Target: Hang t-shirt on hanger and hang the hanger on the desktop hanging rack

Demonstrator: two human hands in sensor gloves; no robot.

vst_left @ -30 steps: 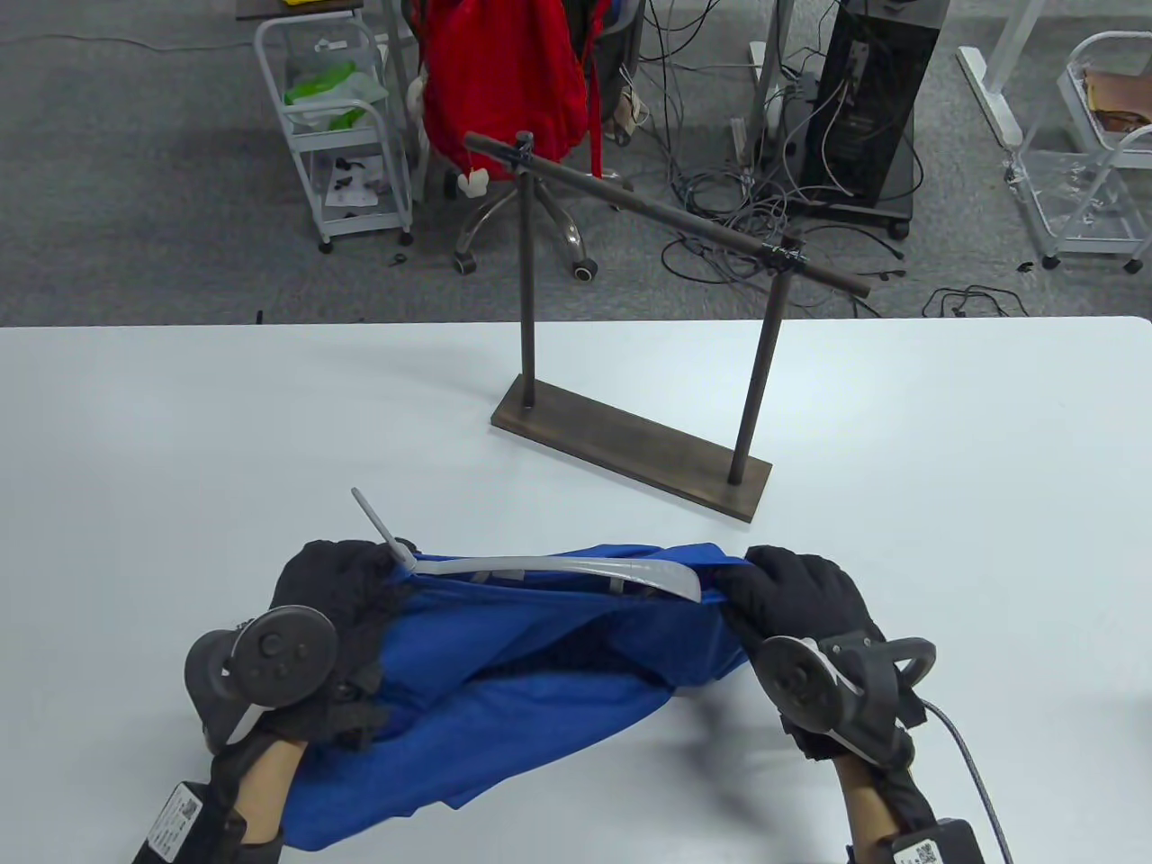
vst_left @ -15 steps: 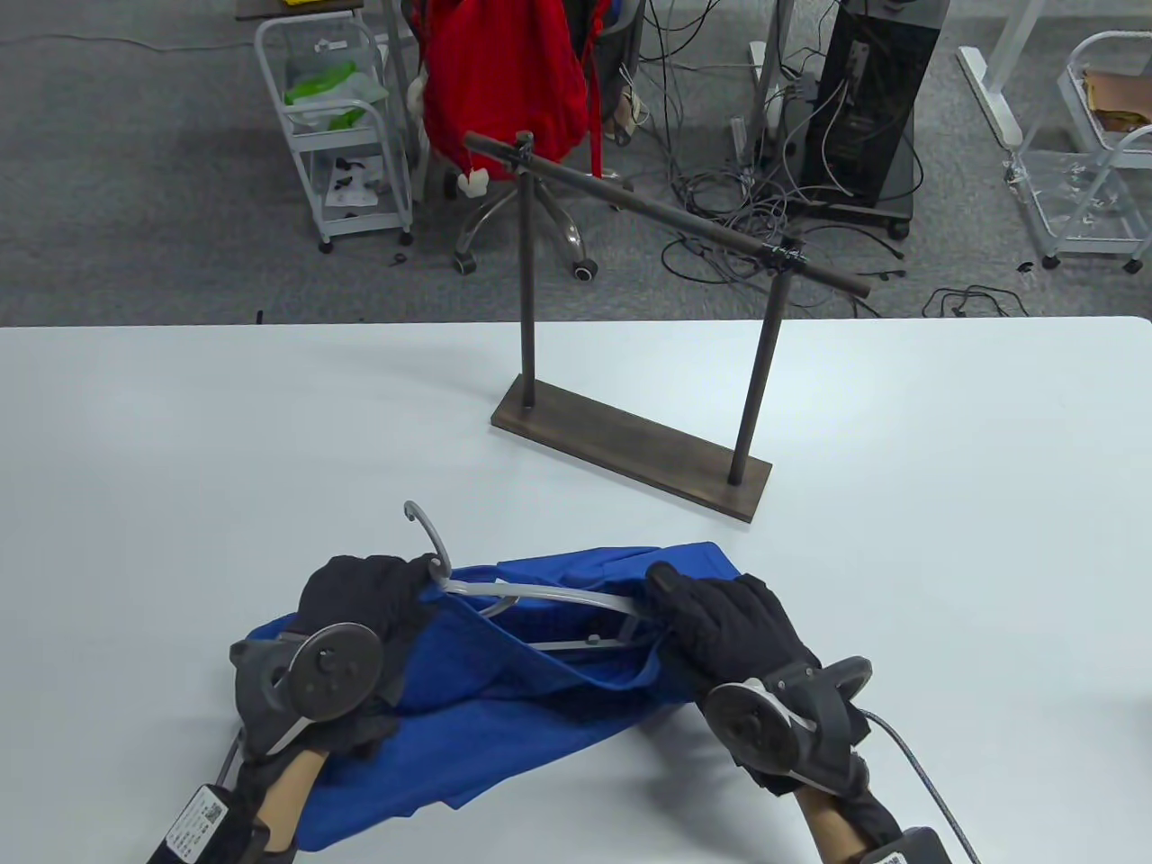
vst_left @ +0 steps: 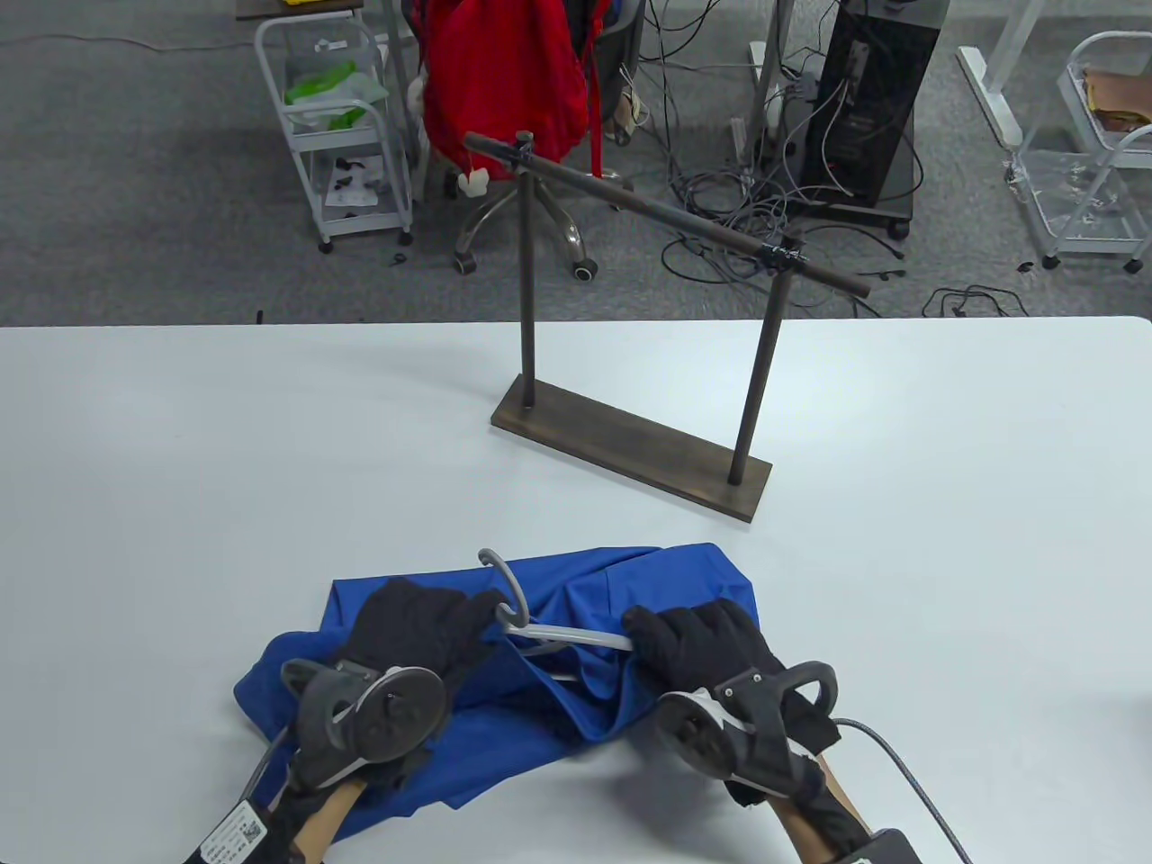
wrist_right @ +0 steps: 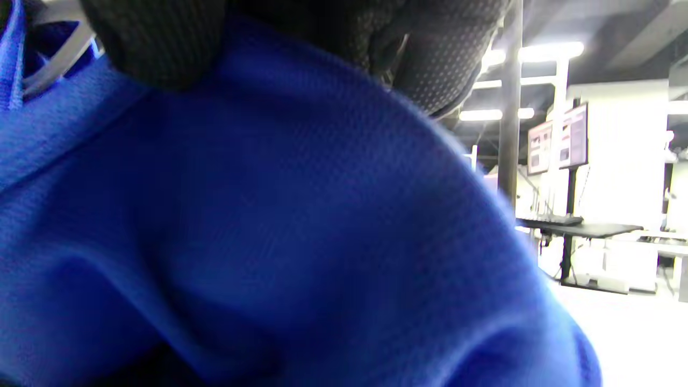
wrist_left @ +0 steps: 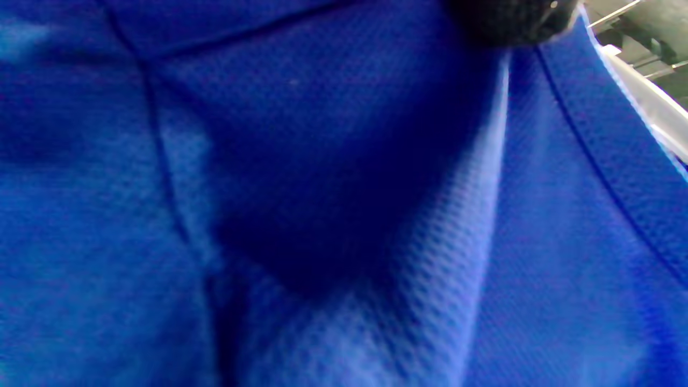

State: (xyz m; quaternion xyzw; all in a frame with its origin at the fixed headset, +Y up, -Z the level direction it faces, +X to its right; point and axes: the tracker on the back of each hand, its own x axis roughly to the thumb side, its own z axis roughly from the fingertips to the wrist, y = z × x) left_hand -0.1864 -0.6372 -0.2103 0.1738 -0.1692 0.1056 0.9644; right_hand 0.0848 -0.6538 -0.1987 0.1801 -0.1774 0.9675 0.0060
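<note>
A blue t-shirt (vst_left: 666, 585) lies bunched on the white table (vst_left: 180, 468) near its front edge. A pale grey hanger (vst_left: 562, 636) sits partly inside it, and the hook (vst_left: 506, 585) sticks out at the collar. My left hand (vst_left: 432, 625) grips the hanger at the base of the hook, with fabric under it. My right hand (vst_left: 693, 643) curls over the shirt fabric where the hanger arm goes into it. Blue cloth (wrist_left: 322, 215) fills the left wrist view, with the hanger (wrist_left: 645, 102) at its right edge. In the right wrist view gloved fingers (wrist_right: 161, 43) clutch the cloth (wrist_right: 269, 215).
The dark desktop rack stands behind the shirt, right of centre, its base (vst_left: 630, 445) on the table and its bar (vst_left: 666, 216) running high from left to right. One rack post (wrist_right: 510, 107) shows in the right wrist view. Chairs, carts and cables stand on the floor beyond the table.
Both hands moved inward and nearer the front edge. The hanger swung round, its hook shifting right to the shirt's middle, and more of its arm now lies under the fabric.
</note>
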